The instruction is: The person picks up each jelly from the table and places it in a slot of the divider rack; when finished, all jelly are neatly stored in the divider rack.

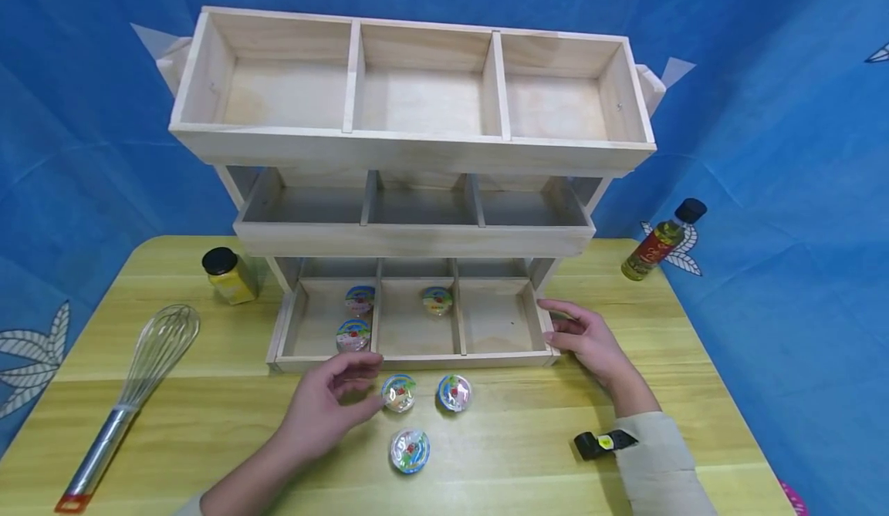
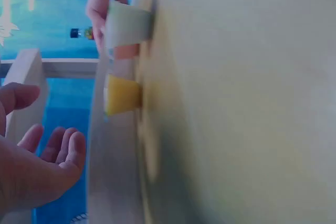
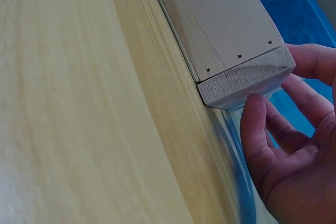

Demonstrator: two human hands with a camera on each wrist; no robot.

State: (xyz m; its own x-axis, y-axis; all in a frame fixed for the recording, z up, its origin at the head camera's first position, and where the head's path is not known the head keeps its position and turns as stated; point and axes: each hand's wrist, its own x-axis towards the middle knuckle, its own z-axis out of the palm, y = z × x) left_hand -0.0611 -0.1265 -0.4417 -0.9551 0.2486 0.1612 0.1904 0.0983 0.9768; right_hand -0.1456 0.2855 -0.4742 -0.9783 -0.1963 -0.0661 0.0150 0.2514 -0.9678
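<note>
My left hand (image 1: 332,402) hovers at the front edge of the wooden rack (image 1: 417,242), fingers loosely bent and thumb apart, holding nothing. Its thumb tip overlaps a jelly cup (image 1: 399,392) in the head view. Beside that cup is another jelly cup (image 1: 454,393), and a third cup (image 1: 410,450) lies nearer me. The left wrist view shows an orange cup (image 2: 123,95) and a pale cup (image 2: 126,24) on the table. My right hand (image 1: 590,342) grips the right end of the rack's bottom tier, thumb outside the side panel (image 3: 247,80) and forefinger over its top edge.
In the bottom tier, two jelly cups (image 1: 353,335) occupy the left compartment and one cup (image 1: 437,300) the middle. A whisk (image 1: 142,381) and a yellow jar (image 1: 231,275) are at left. An oil bottle (image 1: 660,242) stands right; a black strap (image 1: 603,443) shows by my right sleeve.
</note>
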